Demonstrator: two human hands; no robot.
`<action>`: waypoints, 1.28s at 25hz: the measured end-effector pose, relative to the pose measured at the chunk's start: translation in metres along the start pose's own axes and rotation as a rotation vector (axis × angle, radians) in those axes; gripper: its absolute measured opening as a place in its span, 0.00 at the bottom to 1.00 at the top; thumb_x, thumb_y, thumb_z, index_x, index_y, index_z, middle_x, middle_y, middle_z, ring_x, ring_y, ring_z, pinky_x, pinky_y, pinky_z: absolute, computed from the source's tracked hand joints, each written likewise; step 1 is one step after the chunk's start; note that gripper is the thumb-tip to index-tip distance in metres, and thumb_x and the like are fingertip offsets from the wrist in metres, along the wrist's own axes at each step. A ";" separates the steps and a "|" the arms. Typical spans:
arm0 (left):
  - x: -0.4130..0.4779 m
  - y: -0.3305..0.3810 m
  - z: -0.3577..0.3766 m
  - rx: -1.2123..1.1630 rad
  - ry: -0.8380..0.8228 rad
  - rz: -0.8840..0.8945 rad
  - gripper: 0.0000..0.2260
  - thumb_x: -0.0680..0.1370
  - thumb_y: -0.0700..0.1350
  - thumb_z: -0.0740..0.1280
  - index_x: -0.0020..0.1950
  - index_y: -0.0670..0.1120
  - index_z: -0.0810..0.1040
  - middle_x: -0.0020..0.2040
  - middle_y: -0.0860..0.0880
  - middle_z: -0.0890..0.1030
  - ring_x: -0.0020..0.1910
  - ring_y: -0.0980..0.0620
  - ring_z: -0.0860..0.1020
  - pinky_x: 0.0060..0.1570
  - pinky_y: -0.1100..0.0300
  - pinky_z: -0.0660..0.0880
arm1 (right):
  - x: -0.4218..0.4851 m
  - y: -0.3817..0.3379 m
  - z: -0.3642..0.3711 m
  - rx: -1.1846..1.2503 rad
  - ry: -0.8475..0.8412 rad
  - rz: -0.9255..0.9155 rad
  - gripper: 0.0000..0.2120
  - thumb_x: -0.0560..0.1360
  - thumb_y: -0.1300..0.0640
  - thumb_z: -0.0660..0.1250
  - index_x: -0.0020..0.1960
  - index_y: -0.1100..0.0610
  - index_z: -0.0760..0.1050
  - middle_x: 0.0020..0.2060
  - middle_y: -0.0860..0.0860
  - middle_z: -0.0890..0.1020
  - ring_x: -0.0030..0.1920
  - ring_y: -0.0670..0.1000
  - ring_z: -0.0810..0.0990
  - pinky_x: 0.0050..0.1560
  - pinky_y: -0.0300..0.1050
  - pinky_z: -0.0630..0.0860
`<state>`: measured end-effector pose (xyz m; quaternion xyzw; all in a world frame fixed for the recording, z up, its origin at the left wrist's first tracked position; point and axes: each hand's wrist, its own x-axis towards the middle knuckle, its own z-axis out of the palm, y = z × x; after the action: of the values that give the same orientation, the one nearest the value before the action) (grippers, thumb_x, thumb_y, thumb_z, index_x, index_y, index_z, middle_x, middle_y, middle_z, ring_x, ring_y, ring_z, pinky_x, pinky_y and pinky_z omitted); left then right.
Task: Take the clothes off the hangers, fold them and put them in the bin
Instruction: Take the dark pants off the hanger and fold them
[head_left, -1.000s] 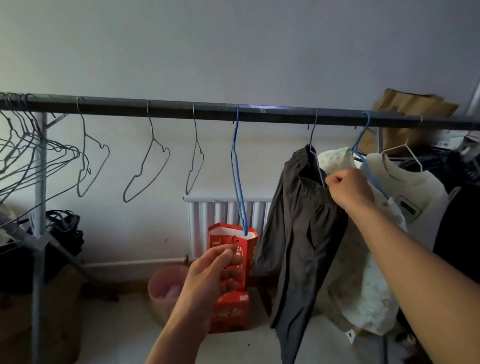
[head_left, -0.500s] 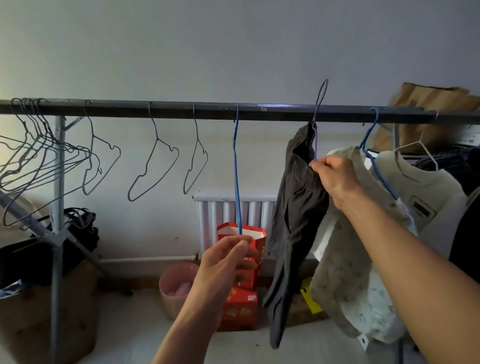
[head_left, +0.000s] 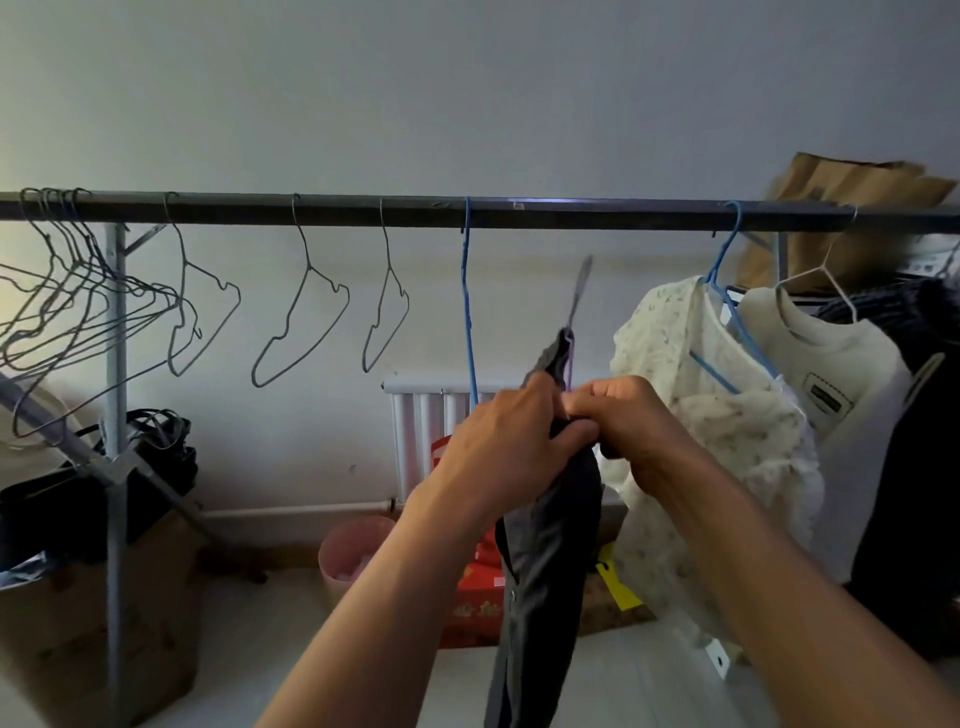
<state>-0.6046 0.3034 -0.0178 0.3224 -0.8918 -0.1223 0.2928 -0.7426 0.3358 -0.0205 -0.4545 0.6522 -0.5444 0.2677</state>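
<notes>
We hold the dark garment (head_left: 550, 571) up dead centre, w/ both hands meeting at its top. Our left hand (head_left: 506, 447) comes in from 8 o'clock, fingers curled round the fabric. Our right hand (head_left: 641, 434) comes in from 4 o'clock, fingers bent tight and pinching the same top edge, knuckles almost touching the left. We can't tell if the wire is pinched too. The garment's wire hanger (head_left: 579, 293) sticks up at 12 o'clock from the hands, its hook blurred and clear below the rail (head_left: 337, 209), not on it. The rest of the garment hangs straight down btwn our forearms toward 6 o'clock. An empty blue hanger (head_left: 466, 312) hangs from the rail at approx 11 o'clock of the hands. Further toward 9 o'clock hang several bare wire hangers (head_left: 309, 266). At 2 o'clock a cream patterned top (head_left: 717, 441) hangs from the rail, w/ a white sweatshirt (head_left: 841, 384) just beside it. At 7 o'clock on the floor stands a pink bin (head_left: 353, 545), near a red box (head_left: 470, 608) partly hidden by our left forearm.
</notes>
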 end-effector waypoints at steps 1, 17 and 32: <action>-0.002 0.000 -0.002 0.032 -0.014 -0.023 0.15 0.77 0.58 0.65 0.47 0.46 0.73 0.40 0.50 0.76 0.40 0.50 0.74 0.35 0.58 0.66 | 0.000 0.003 0.003 0.012 0.026 0.034 0.13 0.74 0.64 0.66 0.31 0.59 0.74 0.17 0.44 0.71 0.19 0.43 0.65 0.23 0.35 0.59; -0.037 -0.045 0.034 -0.058 -0.118 -0.143 0.11 0.76 0.53 0.68 0.35 0.52 0.75 0.31 0.55 0.72 0.31 0.60 0.71 0.30 0.68 0.64 | -0.003 -0.046 -0.034 0.560 -0.168 0.200 0.13 0.74 0.60 0.54 0.31 0.54 0.62 0.23 0.49 0.67 0.17 0.43 0.55 0.23 0.32 0.49; -0.044 -0.076 -0.017 -0.687 0.291 -0.386 0.08 0.75 0.50 0.72 0.40 0.47 0.85 0.33 0.49 0.82 0.32 0.61 0.75 0.34 0.67 0.70 | 0.066 -0.052 -0.002 0.057 0.073 0.129 0.13 0.80 0.64 0.49 0.45 0.57 0.71 0.16 0.47 0.65 0.16 0.44 0.58 0.19 0.32 0.55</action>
<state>-0.5290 0.2735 -0.0539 0.3809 -0.6719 -0.4183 0.4781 -0.7575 0.2781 0.0396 -0.3838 0.6736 -0.5606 0.2912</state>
